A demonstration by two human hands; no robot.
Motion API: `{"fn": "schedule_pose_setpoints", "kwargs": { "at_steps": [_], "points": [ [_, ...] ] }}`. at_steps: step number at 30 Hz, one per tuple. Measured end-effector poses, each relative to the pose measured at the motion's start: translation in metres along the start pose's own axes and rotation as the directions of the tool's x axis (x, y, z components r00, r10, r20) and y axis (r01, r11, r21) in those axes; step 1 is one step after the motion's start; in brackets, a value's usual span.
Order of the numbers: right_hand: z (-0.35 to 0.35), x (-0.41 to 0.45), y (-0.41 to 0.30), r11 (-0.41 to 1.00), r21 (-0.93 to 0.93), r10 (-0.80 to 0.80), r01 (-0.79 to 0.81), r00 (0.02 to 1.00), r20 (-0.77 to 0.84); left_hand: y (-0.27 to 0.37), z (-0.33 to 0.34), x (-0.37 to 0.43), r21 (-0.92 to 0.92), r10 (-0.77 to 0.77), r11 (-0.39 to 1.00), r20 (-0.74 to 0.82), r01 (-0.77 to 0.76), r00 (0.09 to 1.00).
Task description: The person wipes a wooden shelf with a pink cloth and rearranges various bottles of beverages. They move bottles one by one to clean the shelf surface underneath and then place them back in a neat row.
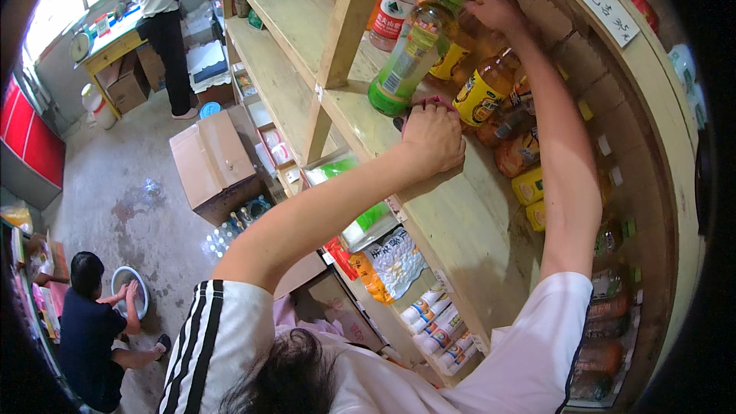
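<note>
Below the centre top, my left hand (434,137) presses a dark pink cloth (432,102) onto the wooden shelf board (454,201), its fingers curled over it. Just above it a green-capped bottle (409,52) with a green label stands on the shelf. My right hand (494,8) reaches behind the bottles near the shelf's back; its fingertips are partly hidden, and whether it grips anything is unclear. Between my arms stand a yellow-labelled drink bottle (483,92) and other orange drinks. A red-capped pink drink bottle (397,11) is behind the green one.
Yellow cartons (528,187) and more bottles line the shelf by my right arm. A wooden upright (352,17) divides the shelves. Packets and white tubes (437,328) lie below. A cardboard box (213,158) is on the floor; one person crouches at a basin (144,293), another stands by a desk.
</note>
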State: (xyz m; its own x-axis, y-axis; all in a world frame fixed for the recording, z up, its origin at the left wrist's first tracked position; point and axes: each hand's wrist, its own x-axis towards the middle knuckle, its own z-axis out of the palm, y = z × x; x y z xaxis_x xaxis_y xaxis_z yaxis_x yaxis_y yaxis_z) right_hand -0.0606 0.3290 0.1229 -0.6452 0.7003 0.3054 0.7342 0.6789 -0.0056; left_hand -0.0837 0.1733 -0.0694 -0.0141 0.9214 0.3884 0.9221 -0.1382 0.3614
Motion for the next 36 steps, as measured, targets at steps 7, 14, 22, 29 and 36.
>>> {"fn": "schedule_pose_setpoints", "kwargs": {
  "at_steps": [7,14,22,29,36],
  "points": [
    [0.034,-0.006,0.028,0.971,-0.137,-0.24,0.198,0.824,-0.512,-0.011,0.029,0.037,0.085,-0.08,0.991,-0.202,0.099,0.976],
    [0.023,-0.028,0.028,0.933,-0.004,-0.268,0.359,0.687,-0.675,-0.022,0.029,0.102,-0.033,-0.353,0.932,0.139,0.361,0.925],
    [0.027,-0.057,0.03,0.982,-0.081,-0.179,0.171,0.703,-0.688,-0.028,0.024,0.125,0.072,-0.356,0.933,0.347,0.354,0.868],
    [0.025,-0.057,0.015,0.961,-0.034,-0.197,0.274,0.595,-0.779,-0.038,0.027,0.124,0.06,-0.272,0.961,0.019,0.27,0.962],
    [0.026,-0.043,0.027,0.958,-0.109,-0.227,0.264,0.47,-0.853,-0.047,0.04,0.107,0.029,-0.02,0.999,-0.186,0.026,0.982]
  ]
}}
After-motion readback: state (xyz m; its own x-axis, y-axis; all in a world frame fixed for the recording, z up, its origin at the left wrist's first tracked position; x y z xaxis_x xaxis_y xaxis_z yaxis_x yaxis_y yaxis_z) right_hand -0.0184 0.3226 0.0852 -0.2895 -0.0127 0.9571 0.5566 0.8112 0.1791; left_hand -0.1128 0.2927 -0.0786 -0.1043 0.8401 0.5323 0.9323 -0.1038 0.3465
